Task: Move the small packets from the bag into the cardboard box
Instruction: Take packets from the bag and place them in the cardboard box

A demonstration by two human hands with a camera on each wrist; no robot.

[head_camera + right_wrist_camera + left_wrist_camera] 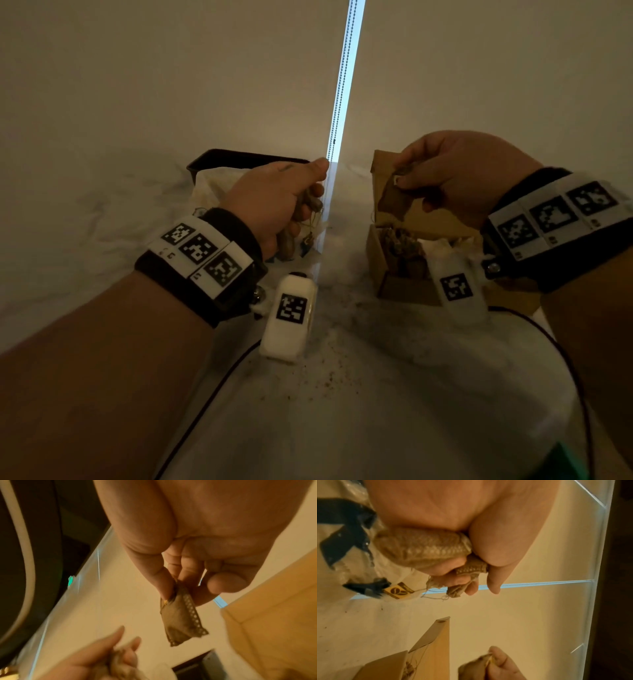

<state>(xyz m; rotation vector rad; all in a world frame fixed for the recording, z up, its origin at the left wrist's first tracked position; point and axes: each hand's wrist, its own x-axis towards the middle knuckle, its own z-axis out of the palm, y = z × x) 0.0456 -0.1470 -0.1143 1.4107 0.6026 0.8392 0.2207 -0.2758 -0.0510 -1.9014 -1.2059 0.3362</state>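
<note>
cardboard box [380, 253] holding brown packets [400, 246], bag [209, 186] beside

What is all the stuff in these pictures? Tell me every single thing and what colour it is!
cardboard box: one, brown, open, on the right of the table, packets already inside.
bag: one, whitish plastic with dark print, on the left, behind the left hand.
bunch of packets: several, tan mesh with strings, in the left hand's grip.
tag: one, yellow and dark, dangling on a string from the bunch.
single packet: one, brown, hanging from the right hand's fingertips above the box.
table: one, pale, sprinkled with dark crumbs.
cables: two, dark, across the near table.
left hand: grips the bunch.
right hand: pinches the single packet.
wristbands: two, black with checkered markers.
</note>
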